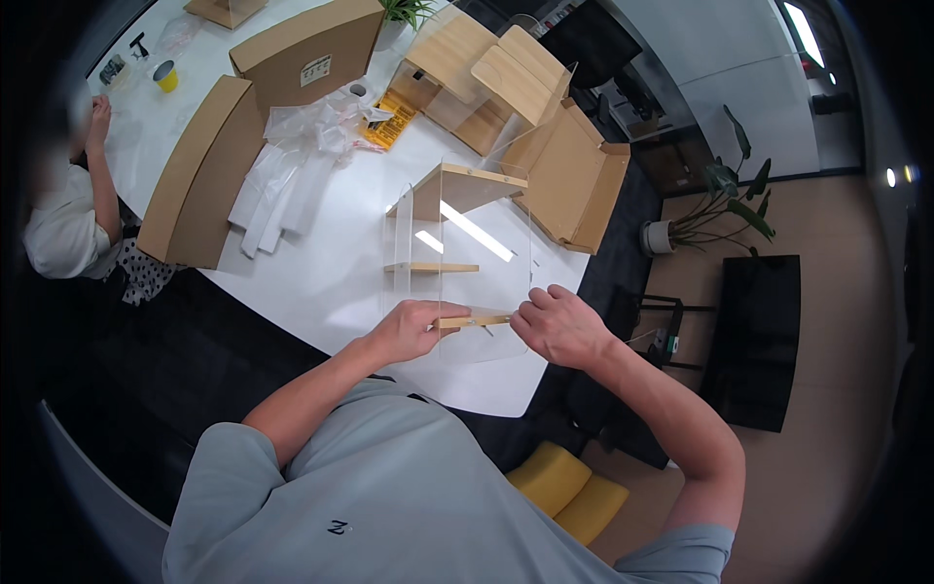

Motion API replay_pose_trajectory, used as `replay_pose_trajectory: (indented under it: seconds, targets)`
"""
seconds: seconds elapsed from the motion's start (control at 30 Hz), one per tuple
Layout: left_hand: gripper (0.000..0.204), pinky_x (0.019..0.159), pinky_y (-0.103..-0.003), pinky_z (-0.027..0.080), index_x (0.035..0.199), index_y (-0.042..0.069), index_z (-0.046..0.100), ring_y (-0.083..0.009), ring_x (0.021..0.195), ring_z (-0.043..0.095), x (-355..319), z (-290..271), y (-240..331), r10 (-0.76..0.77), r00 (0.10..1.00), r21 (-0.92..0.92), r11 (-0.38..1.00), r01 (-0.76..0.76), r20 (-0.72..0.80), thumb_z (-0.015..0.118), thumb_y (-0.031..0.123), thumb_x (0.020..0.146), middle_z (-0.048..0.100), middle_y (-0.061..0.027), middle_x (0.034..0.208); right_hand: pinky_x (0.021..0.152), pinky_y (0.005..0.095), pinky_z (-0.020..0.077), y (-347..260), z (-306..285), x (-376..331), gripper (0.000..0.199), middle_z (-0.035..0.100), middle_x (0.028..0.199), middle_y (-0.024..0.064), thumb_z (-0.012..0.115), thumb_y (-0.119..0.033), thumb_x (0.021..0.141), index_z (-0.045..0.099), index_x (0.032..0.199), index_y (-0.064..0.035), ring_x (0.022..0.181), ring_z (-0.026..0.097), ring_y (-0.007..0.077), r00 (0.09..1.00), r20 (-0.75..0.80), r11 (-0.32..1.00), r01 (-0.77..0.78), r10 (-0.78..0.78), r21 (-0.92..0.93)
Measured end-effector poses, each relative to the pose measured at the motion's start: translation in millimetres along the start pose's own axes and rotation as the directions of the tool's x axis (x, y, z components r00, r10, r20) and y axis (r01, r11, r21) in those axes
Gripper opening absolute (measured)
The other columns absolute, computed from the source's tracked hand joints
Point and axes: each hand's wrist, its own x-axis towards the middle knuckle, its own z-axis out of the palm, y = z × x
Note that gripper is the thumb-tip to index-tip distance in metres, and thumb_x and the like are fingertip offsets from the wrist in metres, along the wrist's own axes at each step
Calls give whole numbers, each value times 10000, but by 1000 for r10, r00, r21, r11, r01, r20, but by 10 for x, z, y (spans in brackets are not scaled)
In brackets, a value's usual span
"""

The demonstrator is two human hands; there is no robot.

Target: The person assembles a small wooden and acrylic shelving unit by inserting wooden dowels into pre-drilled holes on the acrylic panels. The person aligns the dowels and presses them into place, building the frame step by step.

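Note:
A small shelf unit of clear acrylic panels and light wooden boards lies on the white table in front of me. Its large clear side panel (486, 282) faces up toward me. My left hand (407, 329) is closed round the left end of the nearest wooden board (475, 321), some fingers hidden behind it. At the board's right end, my right hand (559, 329) is closed, its fingertips pinched together against the panel's edge. Whatever they hold there is too small or hidden to make out. Farther up are a middle board (433, 267) and a top board (477, 187).
Behind stands another wood-and-acrylic unit (457, 54), next to an open cardboard box (574, 170). Plastic wrapping (311, 131), a yellow packet (389, 122) and brown cartons (199, 175) lie to the left on the white table (341, 263). A co-worker (73, 219) sits at far left.

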Motion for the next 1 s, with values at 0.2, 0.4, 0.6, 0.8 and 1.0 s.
replay_pose_trajectory:
  seconds: [0.2, 0.4, 0.6, 0.8, 1.0]
  targets:
    - [382, 937, -368, 625, 1285, 75, 775, -322, 1081, 776, 5, 18, -5, -6, 1000, -1, 1000, 6, -13, 786, 18, 907, 793, -119, 1246, 709, 436, 545, -164, -72, 123, 169, 671, 722, 122, 629, -185, 984, 677, 893, -51, 754, 693, 312, 936, 215, 933, -316, 278, 170]
    - [332, 840, -401, 613, 1258, 63, 777, -358, 964, 767, 27, 37, -11, 26, 998, -38, 999, -28, -51, 769, 33, 927, 799, -157, 1138, 760, 522, 593, -203, 44, 178, 245, 744, 798, 229, 601, -183, 1024, 736, 988, 18, 768, 734, 441, 630, 530, 226, -738, 567, 635]
    - [346, 834, -395, 611, 1275, 67, 770, -358, 953, 765, 23, 25, -33, 31, 998, -39, 999, -33, -51, 763, 34, 930, 797, -163, 1136, 709, 534, 582, -222, -247, 79, 199, 695, 723, 217, 592, -137, 1001, 632, 902, 31, 732, 704, 437, 777, 288, 642, -626, 560, 443]
    - [383, 835, -394, 612, 1288, 65, 764, -365, 955, 767, -38, -18, 28, -17, 1000, -45, 999, 17, -6, 720, -22, 918, 792, -184, 1139, 669, 506, 573, -213, -138, -1, 138, 668, 748, 163, 606, -104, 962, 578, 858, -18, 731, 677, 375, 912, 51, 822, -389, 406, 416]
    - [392, 866, -388, 623, 1295, 107, 777, -345, 995, 779, -30, -1, -7, -48, 999, -22, 999, 48, -3, 780, 22, 913, 802, -148, 1164, 679, 436, 563, -172, -61, -10, 98, 675, 780, 85, 632, -134, 946, 632, 885, -58, 757, 667, 289, 951, 53, 914, -306, 303, 266]
